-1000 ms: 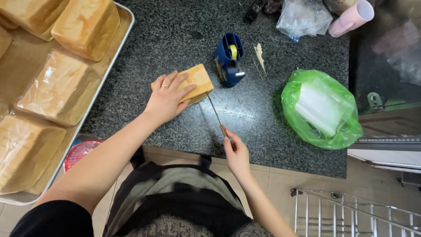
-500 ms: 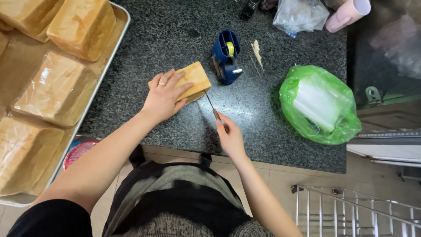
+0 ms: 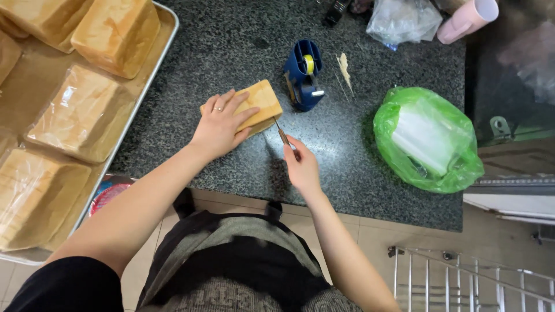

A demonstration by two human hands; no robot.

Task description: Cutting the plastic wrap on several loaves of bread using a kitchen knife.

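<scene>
A small golden loaf of bread (image 3: 261, 101) lies on the dark speckled granite counter (image 3: 231, 52). My left hand (image 3: 221, 124) presses flat on top of it, fingers spread, a ring on one finger. My right hand (image 3: 300, 164) grips the handle of a thin knife (image 3: 281, 134), whose blade runs up to the loaf's near right edge and touches it.
A metal tray (image 3: 156, 63) with several loaves, some in clear wrap, fills the left side. A blue tape dispenser (image 3: 304, 72) stands behind the loaf. A green plastic bag (image 3: 428, 138) lies at the right, a clear bag (image 3: 404, 20) and pink cup (image 3: 468, 20) at the back.
My right hand has pushed the knife forward toward the loaf, so less blade shows now. The left hand stays on the loaf.
</scene>
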